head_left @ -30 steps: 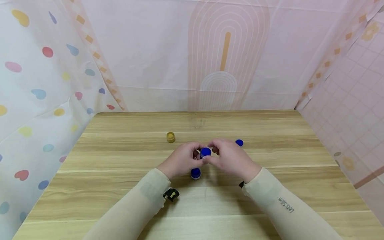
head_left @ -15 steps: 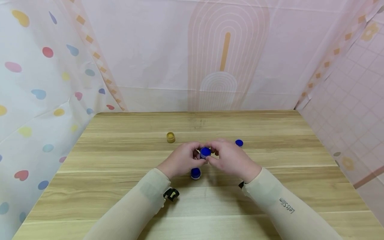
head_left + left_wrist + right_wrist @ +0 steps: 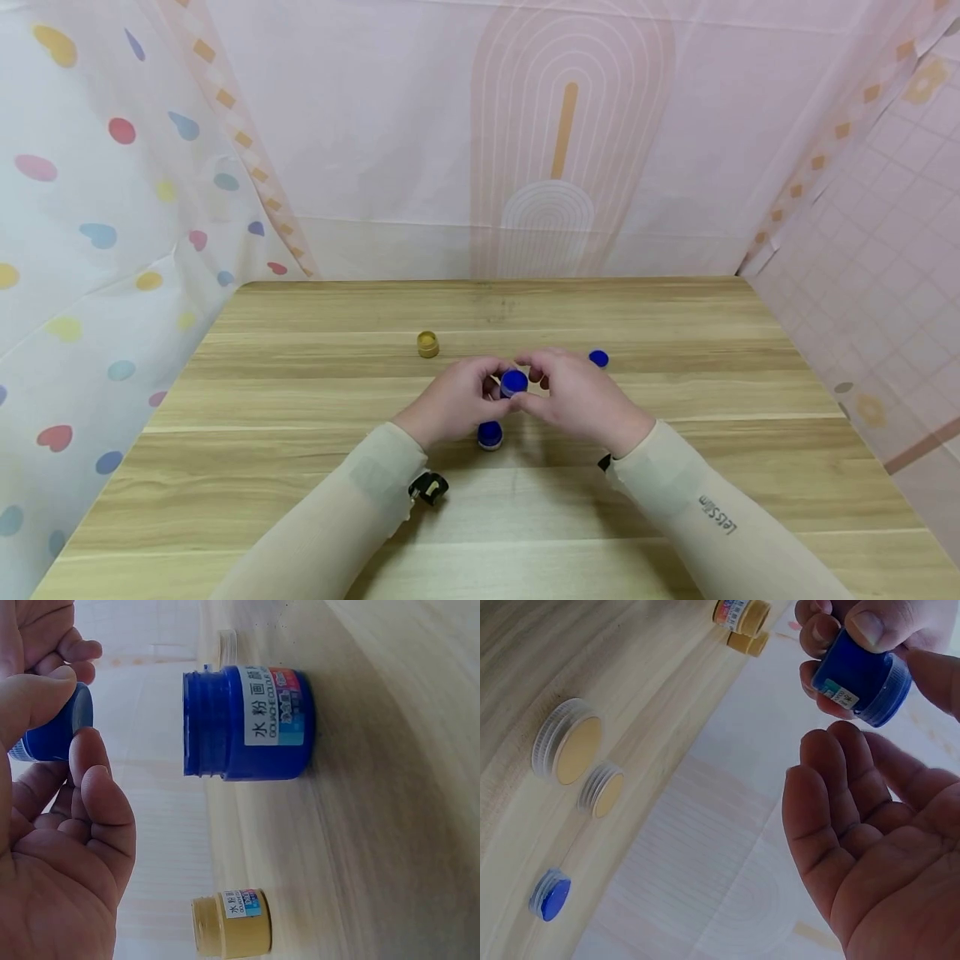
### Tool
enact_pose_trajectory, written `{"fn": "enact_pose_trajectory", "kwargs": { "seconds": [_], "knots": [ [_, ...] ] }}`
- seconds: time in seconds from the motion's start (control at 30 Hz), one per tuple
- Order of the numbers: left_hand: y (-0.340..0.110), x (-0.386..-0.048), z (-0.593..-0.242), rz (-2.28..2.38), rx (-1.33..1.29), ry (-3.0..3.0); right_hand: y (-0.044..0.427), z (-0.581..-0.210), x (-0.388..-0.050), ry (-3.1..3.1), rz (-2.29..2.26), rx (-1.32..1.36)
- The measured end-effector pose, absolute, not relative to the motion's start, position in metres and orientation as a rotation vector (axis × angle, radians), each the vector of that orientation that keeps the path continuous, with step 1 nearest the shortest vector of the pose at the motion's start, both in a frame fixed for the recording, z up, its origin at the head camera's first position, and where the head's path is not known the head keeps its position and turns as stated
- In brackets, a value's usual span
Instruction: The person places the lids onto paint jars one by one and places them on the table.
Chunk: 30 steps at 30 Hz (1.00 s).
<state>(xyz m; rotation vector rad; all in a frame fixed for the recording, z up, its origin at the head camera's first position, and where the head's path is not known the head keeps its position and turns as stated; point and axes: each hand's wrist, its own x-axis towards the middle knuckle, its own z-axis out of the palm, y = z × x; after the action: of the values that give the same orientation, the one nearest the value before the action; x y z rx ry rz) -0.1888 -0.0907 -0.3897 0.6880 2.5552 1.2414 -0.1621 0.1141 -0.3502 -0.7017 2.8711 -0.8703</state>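
Note:
My left hand pinches a small blue paint jar between thumb and fingers, above the table. A clear ribbed cap sits on its mouth. Around the capped end, my right hand is loosely curved; in the right wrist view its thumb tip is close to the cap and the other fingers stand apart. Whether the thumb touches is hard to tell. Below the hands stands another blue gouache jar, uncapped, its threaded neck showing. A blue cap lies on the table beyond my right hand.
A yellow paint jar, uncapped, stands further back on the wooden table. Two yellow-lined caps, one large and one smaller, lie near the blue cap. Cloth hangs behind the table.
The fingers of my right hand closed in toward the jar half a second ago and are now slightly spread from it again. My left hand keeps the jar in the same place.

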Motion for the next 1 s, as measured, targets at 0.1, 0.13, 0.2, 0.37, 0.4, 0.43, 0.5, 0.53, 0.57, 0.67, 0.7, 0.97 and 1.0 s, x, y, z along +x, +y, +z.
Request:
{"fn": "enact_pose_trajectory", "kwargs": {
  "seconds": [0.1,0.13,0.2,0.37,0.4,0.43,0.5,0.53,0.57,0.67,0.7,0.97,1.0],
  "knots": [
    [-0.0908,-0.1891,-0.3892,1.230,0.694,2.566,0.1139,-0.3493,-0.1624,2.857,-0.892,-0.756],
    [-0.0909,-0.1890,-0.3889,1.228,0.693,2.566,0.1137,-0.3492,-0.1625,2.858,-0.893,-0.771],
    [-0.0908,-0.1885,-0.3880,1.226,0.688,2.564,0.1133,-0.3491,-0.1624,2.858,-0.900,-0.781],
    [-0.0899,-0.1877,-0.3876,1.233,0.682,2.556,0.1126,-0.3505,-0.1618,2.872,-0.887,-0.748],
    [-0.0898,-0.1876,-0.3880,1.234,0.683,2.555,0.1125,-0.3508,-0.1617,2.879,-0.880,-0.735],
    [-0.0896,-0.1875,-0.3884,1.233,0.685,2.555,0.1125,-0.3513,-0.1617,2.886,-0.872,-0.722],
    [-0.0894,-0.1872,-0.3893,1.237,0.687,2.549,0.1125,-0.3521,-0.1616,2.897,-0.860,-0.699],
    [-0.0895,-0.1871,-0.3898,1.240,0.686,2.546,0.1125,-0.3525,-0.1617,2.904,-0.853,-0.690],
    [-0.0896,-0.1870,-0.3901,1.240,0.682,2.547,0.1123,-0.3527,-0.1618,2.906,-0.852,-0.680],
    [-0.0895,-0.1875,-0.3910,1.247,0.677,2.547,0.1126,-0.3528,-0.1617,2.901,-0.865,-0.670],
    [-0.0895,-0.1879,-0.3912,1.247,0.678,2.548,0.1128,-0.3525,-0.1615,2.899,-0.867,-0.671],
    [-0.0900,-0.1895,-0.3904,1.229,0.685,2.563,0.1136,-0.3483,-0.1613,2.876,-0.874,-0.755],
    [-0.0899,-0.1897,-0.3904,1.227,0.686,2.565,0.1137,-0.3479,-0.1613,2.876,-0.872,-0.763]
  ]
}}
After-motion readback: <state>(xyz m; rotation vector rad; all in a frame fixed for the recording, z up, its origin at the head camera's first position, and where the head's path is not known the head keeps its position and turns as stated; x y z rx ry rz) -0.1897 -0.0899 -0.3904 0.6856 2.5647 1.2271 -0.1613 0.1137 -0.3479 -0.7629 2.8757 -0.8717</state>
